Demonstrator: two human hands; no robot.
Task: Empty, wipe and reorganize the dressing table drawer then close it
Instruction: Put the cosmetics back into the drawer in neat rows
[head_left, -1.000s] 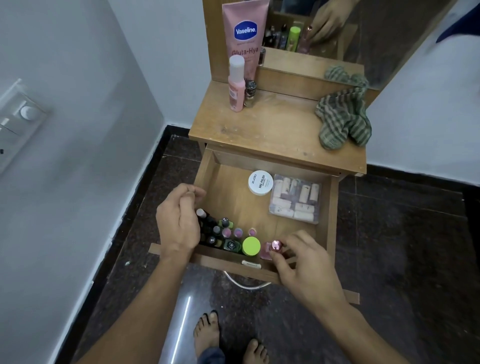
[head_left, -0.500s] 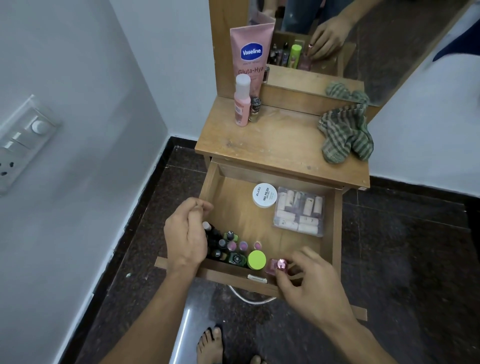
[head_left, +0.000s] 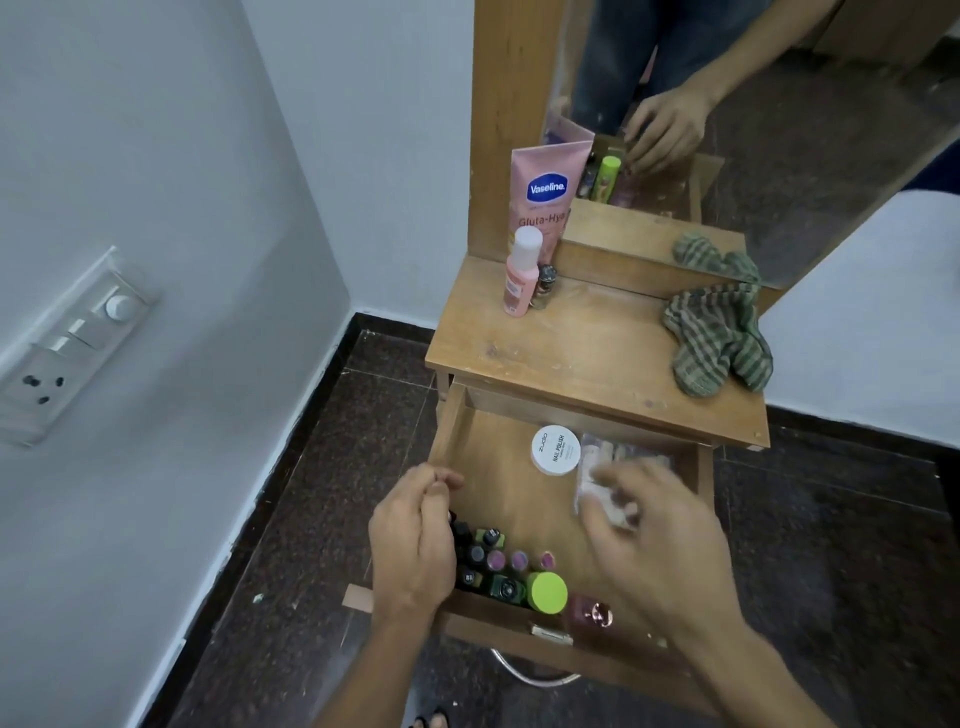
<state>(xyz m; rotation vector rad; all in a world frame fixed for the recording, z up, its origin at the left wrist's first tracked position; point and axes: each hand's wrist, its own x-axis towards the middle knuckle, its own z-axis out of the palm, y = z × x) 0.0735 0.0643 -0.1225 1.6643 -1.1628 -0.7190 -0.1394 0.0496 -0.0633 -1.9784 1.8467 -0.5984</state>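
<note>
Hands are hovering in the open drawer (head_left: 511, 493), which is sticking out under the desk (head_left: 571, 353). Its clear packet (head_left: 602, 452), lying at the drawer's back right, is probably light, soft and slippery, best pinched by an edge. The right hand (head_left: 654, 535), blurred with fingers spread, is hanging over it. The left hand (head_left: 415, 545) is curling above the nail polish bottles (head_left: 491, 558) by the drawer's left wall, and I cannot tell whether it is holding anything.

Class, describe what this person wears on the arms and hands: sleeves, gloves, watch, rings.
No sleeves show: the left forearm and right forearm are bare to the picture's edge. The left hand and right hand are ungloved, with no watch or bracelet at either wrist. No ring shows on the left hand; the right hand is motion-blurred, so rings cannot be judged.
</note>
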